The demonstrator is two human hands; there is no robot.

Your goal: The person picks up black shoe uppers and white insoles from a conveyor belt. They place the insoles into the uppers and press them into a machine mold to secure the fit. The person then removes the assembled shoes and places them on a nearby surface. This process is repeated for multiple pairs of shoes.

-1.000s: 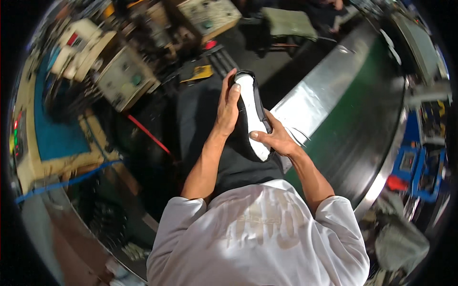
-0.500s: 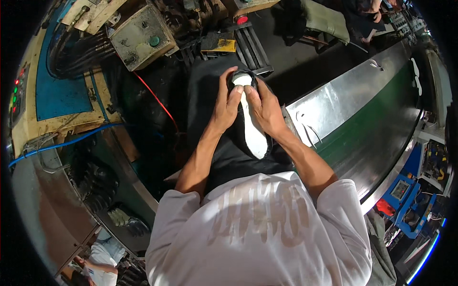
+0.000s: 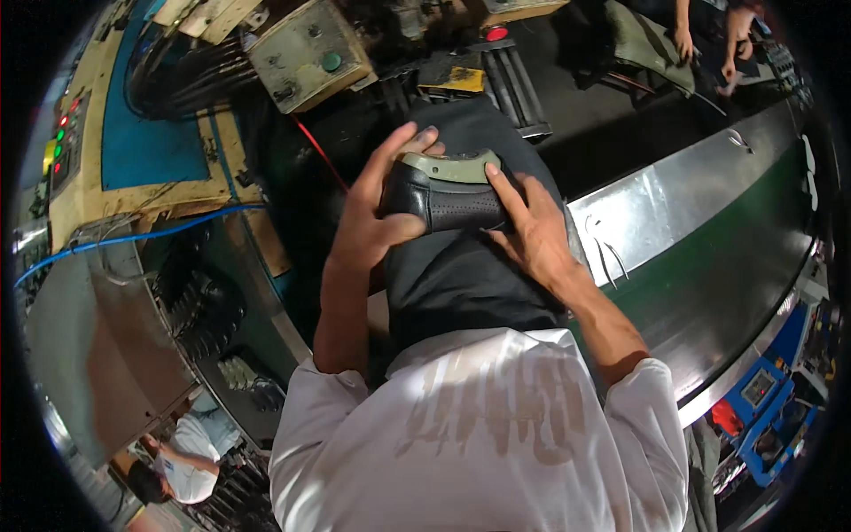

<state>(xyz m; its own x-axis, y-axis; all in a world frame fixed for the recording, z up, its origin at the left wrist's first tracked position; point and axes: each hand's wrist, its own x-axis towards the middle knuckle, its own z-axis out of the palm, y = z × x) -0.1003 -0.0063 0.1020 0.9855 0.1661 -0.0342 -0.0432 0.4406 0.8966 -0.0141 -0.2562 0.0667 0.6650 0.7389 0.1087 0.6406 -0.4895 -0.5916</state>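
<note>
Above my lap I hold a black leather shoe upper stretched over an olive-green shoe last. It lies on its side crosswise, with the last's holed top edge facing away from me and a perforated panel facing up. My left hand grips the left end, thumb on the near side and fingers round the far side. At the right end my right hand is closed on it, index finger against the last and thumb below. The underside is hidden.
On the right runs a green conveyor belt with a metal border, where white laces lie. Ahead stands a control box with a green button. A blue hose crosses the left. Shoes fill a left rack; other people are nearby.
The shoe has turned from upright lengthwise, white sole up, to crosswise on its side with the last showing. Both hands have shifted their grip to its ends. My view has swung slightly left.
</note>
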